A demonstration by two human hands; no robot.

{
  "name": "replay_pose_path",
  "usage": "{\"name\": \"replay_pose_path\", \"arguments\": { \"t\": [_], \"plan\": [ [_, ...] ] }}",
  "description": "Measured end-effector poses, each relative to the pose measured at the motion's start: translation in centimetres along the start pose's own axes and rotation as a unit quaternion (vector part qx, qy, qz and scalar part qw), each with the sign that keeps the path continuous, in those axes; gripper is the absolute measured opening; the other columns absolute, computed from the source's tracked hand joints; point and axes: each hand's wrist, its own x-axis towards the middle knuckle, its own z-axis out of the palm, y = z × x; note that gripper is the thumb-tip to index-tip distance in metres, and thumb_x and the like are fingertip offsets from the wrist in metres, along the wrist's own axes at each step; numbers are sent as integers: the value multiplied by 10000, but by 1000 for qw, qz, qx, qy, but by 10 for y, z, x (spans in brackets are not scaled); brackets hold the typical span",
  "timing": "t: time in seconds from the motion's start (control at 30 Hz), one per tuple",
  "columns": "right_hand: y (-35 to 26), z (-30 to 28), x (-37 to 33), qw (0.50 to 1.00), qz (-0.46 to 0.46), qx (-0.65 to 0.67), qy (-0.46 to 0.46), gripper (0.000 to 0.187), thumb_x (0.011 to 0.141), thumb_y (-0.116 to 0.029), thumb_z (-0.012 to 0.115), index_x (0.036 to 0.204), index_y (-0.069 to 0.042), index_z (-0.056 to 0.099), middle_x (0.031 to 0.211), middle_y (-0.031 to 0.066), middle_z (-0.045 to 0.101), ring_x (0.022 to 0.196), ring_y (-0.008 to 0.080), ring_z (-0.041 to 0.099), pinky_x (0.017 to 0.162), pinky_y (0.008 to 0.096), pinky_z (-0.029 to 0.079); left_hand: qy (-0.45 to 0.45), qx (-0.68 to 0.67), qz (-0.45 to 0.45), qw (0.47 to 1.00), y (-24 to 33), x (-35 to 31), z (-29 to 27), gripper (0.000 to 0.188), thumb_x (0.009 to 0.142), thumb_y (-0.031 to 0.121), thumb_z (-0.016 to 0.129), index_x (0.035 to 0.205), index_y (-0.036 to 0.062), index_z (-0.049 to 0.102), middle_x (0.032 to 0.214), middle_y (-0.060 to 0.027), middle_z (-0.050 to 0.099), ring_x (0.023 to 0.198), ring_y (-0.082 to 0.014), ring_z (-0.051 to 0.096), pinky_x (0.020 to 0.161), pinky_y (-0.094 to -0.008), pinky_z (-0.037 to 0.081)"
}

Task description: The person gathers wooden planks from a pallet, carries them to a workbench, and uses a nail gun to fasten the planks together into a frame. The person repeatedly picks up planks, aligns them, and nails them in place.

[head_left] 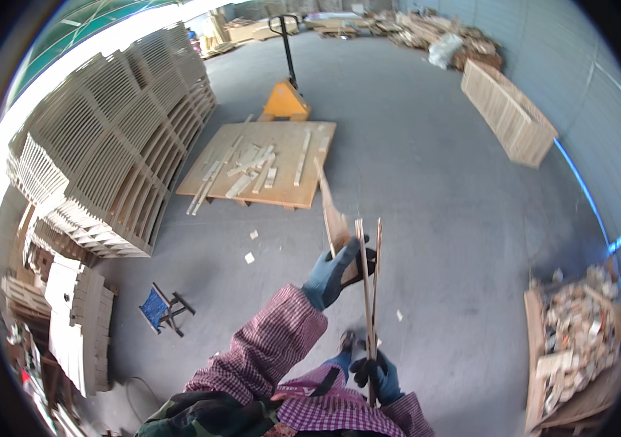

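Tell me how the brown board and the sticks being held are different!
The board is wide; the sticks are thin. The left hand holds the board; the right hand grips the sticks low down. Both look wooden.

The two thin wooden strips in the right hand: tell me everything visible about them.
The two thin wooden strips are long, narrow and brown, seemingly bare wood; the one on the right looks darker. They point upward in the picture, spread apart at the top and converging downward into the gloved right hand, which grips them near their lower ends. Higher up they pass the left hand; whether its fingers touch them is unclear.
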Motion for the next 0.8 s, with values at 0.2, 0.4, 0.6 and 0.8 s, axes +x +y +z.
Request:
{"name": "replay_pose_path", "arguments": {
  "t": [0.2, 0.4, 0.6, 0.8],
  "plan": [
    [-78, -21, 124, 995, 59, -82, 14, 593, 886, -349, 557, 1339, -13, 373, 820, 119, 632, 594, 127, 561, 517, 243, 448, 32, -177, 58, 982, 36, 97, -37, 537, 890, 395, 550, 1285, 54, 422, 1203, -126, 540, 1078, -236, 552, 939, -390, 455],
    [-72, -73, 212, 987, 70, -128, 70, 495, 913, -248, 553, 1335, -44, 396, 823, 61, 633, 540, 84, 500, 472, 211, 406, 77, -206, 96, 971, 42, 171, -61, 608, 865, 443, 569, 1327, 90, 390, 1328, -79, 452, 1197, -236, 455, 977, -417, 398],
    [-158, -121, 343, 979, 4, -89, 182, 379, 875, -194, 569, 1229, -72, 508, 824, 78, 624, 561, 107, 523, 498, 215, 422, 142, -241, 67, 958, 21, 299, -88, 588, 863, 326, 613, 1317, 44, 367, 1265, -147, 475, 1158, -302, 482, 988, -458, 404],
    [-275, -179, 495, 973, -90, -126, 172, 439, 909, -136, 486, 1320, -5, 399, 812, 135, 635, 563, 160, 569, 493, 273, 469, 150, -132, -78, 977, 56, 405, -47, 390, 878, 359, 600, 1147, 86, 527, 856, -11, 539, 753, -116, 539, 683, -274, 482]
  ]
}}
